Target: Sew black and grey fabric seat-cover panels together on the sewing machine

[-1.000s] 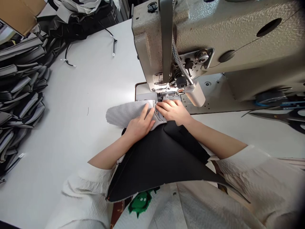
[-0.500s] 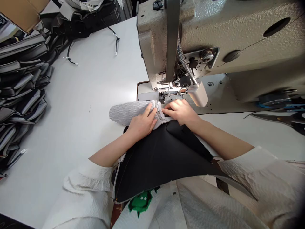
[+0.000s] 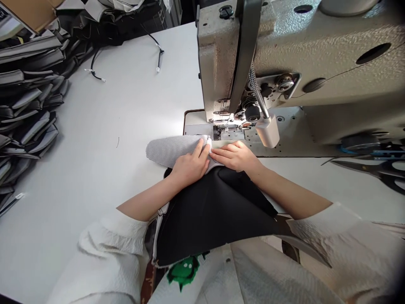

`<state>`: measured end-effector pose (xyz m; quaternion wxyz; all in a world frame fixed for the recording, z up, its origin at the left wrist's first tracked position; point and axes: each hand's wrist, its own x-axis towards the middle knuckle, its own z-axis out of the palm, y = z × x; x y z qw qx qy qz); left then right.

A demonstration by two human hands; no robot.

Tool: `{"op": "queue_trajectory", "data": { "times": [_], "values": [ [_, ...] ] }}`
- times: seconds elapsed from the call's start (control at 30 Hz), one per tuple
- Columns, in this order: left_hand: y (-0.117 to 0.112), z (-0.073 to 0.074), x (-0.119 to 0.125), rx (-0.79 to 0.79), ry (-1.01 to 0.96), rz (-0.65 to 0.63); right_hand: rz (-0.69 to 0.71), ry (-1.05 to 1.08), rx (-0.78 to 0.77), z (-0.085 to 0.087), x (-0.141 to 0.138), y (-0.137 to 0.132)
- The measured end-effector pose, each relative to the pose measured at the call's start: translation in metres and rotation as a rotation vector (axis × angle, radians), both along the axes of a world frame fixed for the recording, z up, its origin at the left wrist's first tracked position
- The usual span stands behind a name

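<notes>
A piece of grey mesh fabric [image 3: 172, 148] lies at the front edge of the sewing machine's bed, joined to a black fabric panel [image 3: 205, 215] that drapes down over my lap. My left hand [image 3: 190, 164] rests on the mesh, fingers stretched out and pressing it flat beside its right edge. At that edge, my right hand [image 3: 236, 156] has its fingers together on the pale folded strip [image 3: 209, 145], thumb hidden beneath. The fingertips of both hands almost meet. Just beyond them is the presser foot area [image 3: 217, 131] of the sewing machine [image 3: 218, 63], apart from the fabric.
Stacked grey and black fabric pieces [image 3: 31, 93] crowd the table's left side. Two short black cords [image 3: 160, 59] lie at the back. Black-handled scissors [image 3: 373, 169] are at the right. A white lamp [image 3: 267, 131] hangs close above my right hand.
My right hand has moved left and slightly nearer to me, onto the strip at the mesh's edge. The strip now looks folded flatter. My left hand has barely shifted; the camera view has tilted slightly.
</notes>
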<state>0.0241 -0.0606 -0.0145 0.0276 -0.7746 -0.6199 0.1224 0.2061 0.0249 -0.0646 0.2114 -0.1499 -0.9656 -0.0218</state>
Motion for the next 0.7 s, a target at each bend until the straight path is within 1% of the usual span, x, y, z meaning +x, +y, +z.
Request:
{"op": "queue_trajectory", "data": {
  "times": [0.07, 0.17, 0.3, 0.43, 0.57, 0.63, 0.7],
  "values": [
    [0.004, 0.000, -0.001, 0.004, 0.001, -0.009, -0.025, -0.010, -0.004, -0.001, 0.001, 0.002],
    [0.016, 0.001, 0.001, 0.012, -0.004, -0.032, -0.095, -0.003, -0.028, -0.006, 0.006, 0.007],
    [0.036, 0.000, 0.007, 0.030, -0.050, -0.056, -0.136, -0.033, -0.114, -0.012, 0.014, 0.020],
    [0.048, -0.004, 0.009, 0.051, -0.092, -0.073, -0.160, -0.049, -0.198, -0.014, 0.018, 0.029],
    [0.051, -0.004, 0.008, 0.060, -0.101, -0.098, -0.181, -0.026, -0.226, -0.013, 0.018, 0.028],
    [0.047, 0.001, 0.010, 0.058, -0.115, -0.087, -0.228, 0.001, -0.271, -0.010, 0.019, 0.024],
    [0.039, 0.008, 0.014, 0.027, -0.135, -0.041, -0.305, 0.019, -0.338, -0.006, 0.021, 0.021]
  ]
}}
